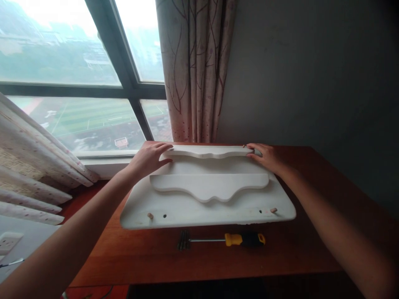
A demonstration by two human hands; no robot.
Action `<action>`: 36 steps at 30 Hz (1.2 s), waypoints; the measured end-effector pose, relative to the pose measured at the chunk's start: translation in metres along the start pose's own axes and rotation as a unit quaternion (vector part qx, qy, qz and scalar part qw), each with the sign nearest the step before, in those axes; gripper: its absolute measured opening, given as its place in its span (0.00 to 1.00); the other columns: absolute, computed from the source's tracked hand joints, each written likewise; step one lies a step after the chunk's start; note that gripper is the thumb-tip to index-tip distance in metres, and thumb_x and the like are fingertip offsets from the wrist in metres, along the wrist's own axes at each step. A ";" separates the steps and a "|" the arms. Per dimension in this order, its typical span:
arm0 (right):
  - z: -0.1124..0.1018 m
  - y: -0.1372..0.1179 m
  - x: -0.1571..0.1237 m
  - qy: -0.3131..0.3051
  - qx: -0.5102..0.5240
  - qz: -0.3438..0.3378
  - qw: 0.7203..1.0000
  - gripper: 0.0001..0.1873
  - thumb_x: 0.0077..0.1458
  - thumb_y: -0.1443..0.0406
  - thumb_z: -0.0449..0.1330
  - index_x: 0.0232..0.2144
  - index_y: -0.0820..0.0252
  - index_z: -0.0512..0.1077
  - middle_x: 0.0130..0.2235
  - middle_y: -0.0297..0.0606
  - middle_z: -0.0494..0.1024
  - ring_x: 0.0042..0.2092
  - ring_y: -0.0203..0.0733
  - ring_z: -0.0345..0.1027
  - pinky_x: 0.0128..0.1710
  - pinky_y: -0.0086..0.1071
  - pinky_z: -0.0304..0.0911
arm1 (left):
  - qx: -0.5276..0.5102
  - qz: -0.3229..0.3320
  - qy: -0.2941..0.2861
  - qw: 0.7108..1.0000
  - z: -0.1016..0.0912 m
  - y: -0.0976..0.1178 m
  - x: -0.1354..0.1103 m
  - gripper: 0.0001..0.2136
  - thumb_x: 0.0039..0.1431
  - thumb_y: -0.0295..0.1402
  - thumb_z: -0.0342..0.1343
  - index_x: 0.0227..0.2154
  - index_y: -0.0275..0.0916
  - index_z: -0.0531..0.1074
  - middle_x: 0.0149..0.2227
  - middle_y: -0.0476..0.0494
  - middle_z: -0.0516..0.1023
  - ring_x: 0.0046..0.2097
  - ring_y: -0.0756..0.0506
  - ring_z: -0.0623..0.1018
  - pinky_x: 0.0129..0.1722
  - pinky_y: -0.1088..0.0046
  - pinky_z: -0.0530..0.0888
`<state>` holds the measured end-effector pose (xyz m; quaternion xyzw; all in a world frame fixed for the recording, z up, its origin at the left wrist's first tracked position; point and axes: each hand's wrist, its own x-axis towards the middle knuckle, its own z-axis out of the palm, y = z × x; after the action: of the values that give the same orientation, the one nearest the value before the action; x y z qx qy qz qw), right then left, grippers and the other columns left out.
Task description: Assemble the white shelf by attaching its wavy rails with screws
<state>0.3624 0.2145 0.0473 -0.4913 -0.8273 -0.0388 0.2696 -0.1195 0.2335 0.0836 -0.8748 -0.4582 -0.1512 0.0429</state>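
in the head view, the far edge of the white panel (pixel 202 212) is hidden behind the upper shelf (pixel 207 151) that stands on it. both forearms are cut off by the lower corners of the picture. the thumb of the right hand (pixel 264 158) is not seen, so it cannot be told whether its fingers (pixel 251 156) close round the right end of the upper shelf or are only pressed against it. the left hand (pixel 149 160) is laid on the left end of the same shelf, its fingers (pixel 163 147) stretched out flat and not closed. the picture is dim, and the joint between the shelf and the panel is hard to make out.

the panel is laid flat on the reddish worktop (pixel 140 257), towards its far side by the window (pixel 77 62). a lower shelf (pixel 212 187) with a wavy edge is seen on it, nearer the camera. near the panel's front edge two wooden pegs (pixel 150 216) are set, one at each end, with two small holes (pixel 164 216) between them.

just in front of the panel a screwdriver (pixel 227 239) with a yellow and black handle is laid on the worktop, its tip touching a bundle of dark screws (pixel 183 240). a patterned curtain (pixel 195 70) is hung beyond the panel, beside a grey wall (pixel 311 74). at the lower left, a white socket (pixel 9 242) is partly cut off.
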 end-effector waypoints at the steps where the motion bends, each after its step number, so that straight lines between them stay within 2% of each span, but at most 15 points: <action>1: 0.001 0.001 0.001 0.002 -0.001 0.000 1.000 0.18 0.66 0.58 0.57 0.53 0.59 0.75 0.49 0.46 0.81 0.49 0.52 0.76 0.50 0.45 0.70 | 0.000 0.000 0.005 1.000 0.002 -0.001 0.001 0.20 0.64 0.41 0.55 0.56 0.39 0.73 0.56 0.36 0.78 0.55 0.33 0.78 0.52 0.55 0.75; 6: 0.010 0.003 0.002 0.009 0.000 -0.020 1.000 0.15 0.65 0.60 0.58 0.51 0.54 0.77 0.51 0.43 0.80 0.52 0.52 0.74 0.54 0.47 0.68 | 0.001 -0.007 0.041 0.999 0.009 -0.010 0.008 0.17 0.66 0.39 0.51 0.51 0.40 0.77 0.51 0.36 0.82 0.50 0.34 0.82 0.50 0.57 0.77; 10: 0.011 0.004 0.004 0.035 -0.004 -0.027 0.999 0.14 0.64 0.61 0.58 0.48 0.52 0.79 0.50 0.44 0.80 0.53 0.53 0.71 0.55 0.49 0.66 | -0.024 0.003 0.073 0.997 0.011 -0.017 0.009 0.19 0.68 0.43 0.49 0.48 0.40 0.80 0.53 0.37 0.81 0.48 0.36 0.83 0.51 0.59 0.77; 15: 0.008 0.009 0.012 0.066 -0.002 -0.018 0.998 0.14 0.64 0.58 0.59 0.46 0.52 0.81 0.44 0.43 0.81 0.46 0.52 0.72 0.49 0.47 0.68 | -0.061 0.001 0.095 0.994 0.009 -0.022 0.014 0.21 0.68 0.47 0.48 0.47 0.39 0.81 0.50 0.36 0.82 0.44 0.36 0.83 0.45 0.61 0.77; 20: 0.000 0.015 0.030 0.099 0.051 0.027 0.993 0.14 0.61 0.56 0.62 0.45 0.53 0.82 0.45 0.42 0.82 0.47 0.51 0.74 0.50 0.44 0.67 | -0.094 -0.018 0.134 0.986 -0.001 -0.028 0.031 0.21 0.66 0.48 0.52 0.46 0.38 0.82 0.47 0.36 0.82 0.41 0.39 0.81 0.43 0.65 0.75; 23: -0.002 0.019 0.041 0.093 0.100 0.069 0.988 0.13 0.58 0.56 0.64 0.43 0.53 0.82 0.44 0.41 0.82 0.47 0.51 0.75 0.49 0.42 0.67 | -0.137 -0.036 0.133 0.981 -0.003 -0.033 0.041 0.22 0.62 0.50 0.55 0.44 0.38 0.83 0.43 0.37 0.82 0.38 0.41 0.80 0.43 0.66 0.74; 29: 0.007 0.027 0.045 0.068 0.124 0.096 0.985 0.16 0.57 0.53 0.64 0.41 0.55 0.83 0.43 0.42 0.83 0.41 0.49 0.76 0.42 0.41 0.69 | -0.262 -0.113 0.109 0.952 0.006 -0.038 0.048 0.26 0.52 0.56 0.62 0.41 0.38 0.83 0.39 0.39 0.83 0.40 0.39 0.81 0.45 0.64 0.75; 36: 0.010 0.030 0.046 0.054 0.138 0.109 0.983 0.17 0.56 0.53 0.64 0.42 0.55 0.83 0.44 0.42 0.83 0.42 0.48 0.76 0.43 0.41 0.69 | -0.310 -0.145 0.091 0.935 0.015 -0.037 0.046 0.29 0.47 0.58 0.65 0.41 0.36 0.83 0.38 0.39 0.84 0.40 0.38 0.82 0.43 0.66 0.77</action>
<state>0.3661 0.2693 0.0555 -0.5334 -0.7508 0.0786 0.3816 -0.1216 0.2948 0.0806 -0.7510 -0.5048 -0.3695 -0.2113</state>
